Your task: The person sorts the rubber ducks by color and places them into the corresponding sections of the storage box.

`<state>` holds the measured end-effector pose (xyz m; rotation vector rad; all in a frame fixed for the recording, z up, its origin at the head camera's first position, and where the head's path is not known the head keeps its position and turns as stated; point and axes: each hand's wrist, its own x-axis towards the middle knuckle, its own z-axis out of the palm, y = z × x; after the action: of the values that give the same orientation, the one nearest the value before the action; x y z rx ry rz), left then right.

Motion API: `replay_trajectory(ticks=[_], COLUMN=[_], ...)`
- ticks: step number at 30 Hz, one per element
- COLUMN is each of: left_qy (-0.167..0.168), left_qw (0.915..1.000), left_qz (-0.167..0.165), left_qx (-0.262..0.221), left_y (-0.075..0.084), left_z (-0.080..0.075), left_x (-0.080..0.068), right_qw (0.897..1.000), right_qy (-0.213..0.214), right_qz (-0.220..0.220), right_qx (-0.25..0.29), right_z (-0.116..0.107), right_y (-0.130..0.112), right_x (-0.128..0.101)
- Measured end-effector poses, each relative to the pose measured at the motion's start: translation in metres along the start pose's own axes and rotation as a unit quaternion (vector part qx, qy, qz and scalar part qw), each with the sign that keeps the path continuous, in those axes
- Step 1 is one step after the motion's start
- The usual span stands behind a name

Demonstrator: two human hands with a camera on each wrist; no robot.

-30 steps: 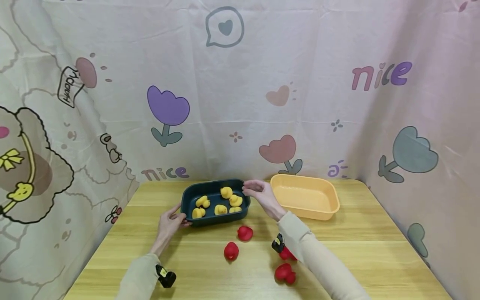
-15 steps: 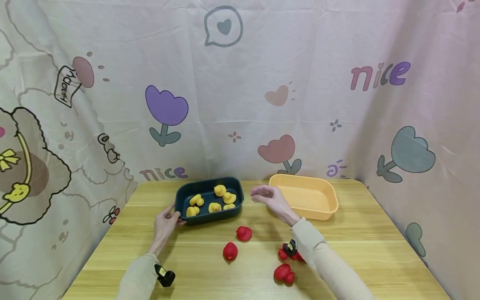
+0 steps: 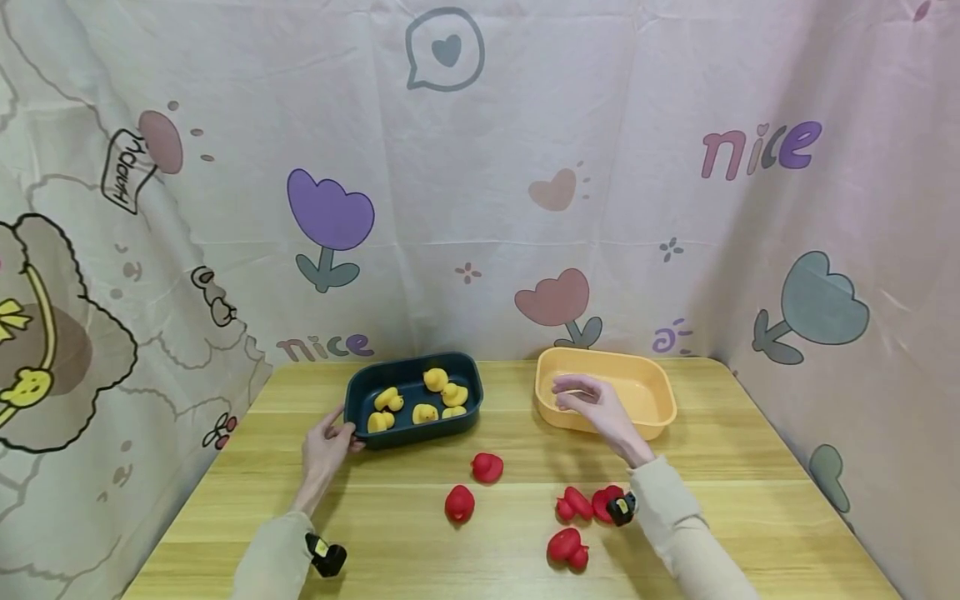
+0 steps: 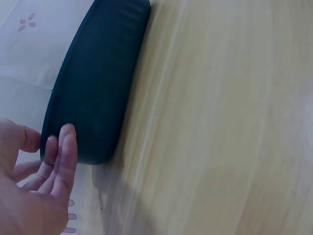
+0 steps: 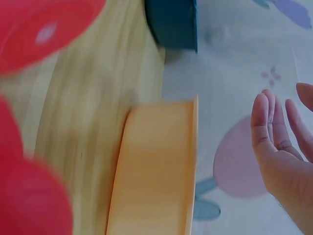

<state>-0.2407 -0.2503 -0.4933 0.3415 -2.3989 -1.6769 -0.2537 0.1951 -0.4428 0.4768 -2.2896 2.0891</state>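
Note:
In the head view my left hand (image 3: 325, 454) holds the near left corner of a dark blue plastic bin (image 3: 420, 433), its thumb by the rim and fingers against the wall; the left wrist view shows this grip from close up. Several yellow rubber ducks (image 3: 425, 413) lie inside that bin. My right hand (image 3: 600, 408) hovers over the near left part of an orange-yellow bin (image 3: 652, 392), holding nothing, its fingers loosely bent. No ducks show in the visible part of the yellow bin. In the right wrist view the right hand (image 5: 281, 147) appears beside this bin's rim.
Several red rubber ducks lie on the wooden table (image 3: 405, 533): one red duck (image 3: 487, 467) near the blue bin, another red duck (image 3: 460, 504) closer, and more red ducks (image 3: 567, 547) by the right forearm. A printed curtain (image 3: 450, 167) hangs behind the table.
The blue bin has shifted slightly left with my left hand on it. My right hand has left the blue bin's right end and moved right, over the yellow bin.

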Motion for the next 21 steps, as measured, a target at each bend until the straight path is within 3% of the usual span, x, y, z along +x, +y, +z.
replay_trajectory(ticks=[5,10,16,21], left_qy=[0.068,0.114,0.126,0.098], left_qw=[0.9935,0.9881,0.9859,0.9873], left_qz=[0.027,0.054,0.097,0.125], left_qx=[0.087,0.089,0.052,0.014], left_y=[0.001,0.002,0.009,0.016], left_z=[-0.002,-0.002,0.002,0.008], left_x=[-0.006,-0.009,-0.013,-0.018], right_qw=[0.999,0.997,0.992,0.982], right_qy=[0.042,0.078,0.124,0.186], right_qz=[0.001,-0.004,-0.009,-0.011], right_qx=[-0.009,-0.007,-0.001,0.001], right_z=[-0.022,-0.04,-0.057,-0.071], right_y=[0.005,0.008,0.013,0.017], right_x=[-0.01,-0.021,-0.032,-0.042])
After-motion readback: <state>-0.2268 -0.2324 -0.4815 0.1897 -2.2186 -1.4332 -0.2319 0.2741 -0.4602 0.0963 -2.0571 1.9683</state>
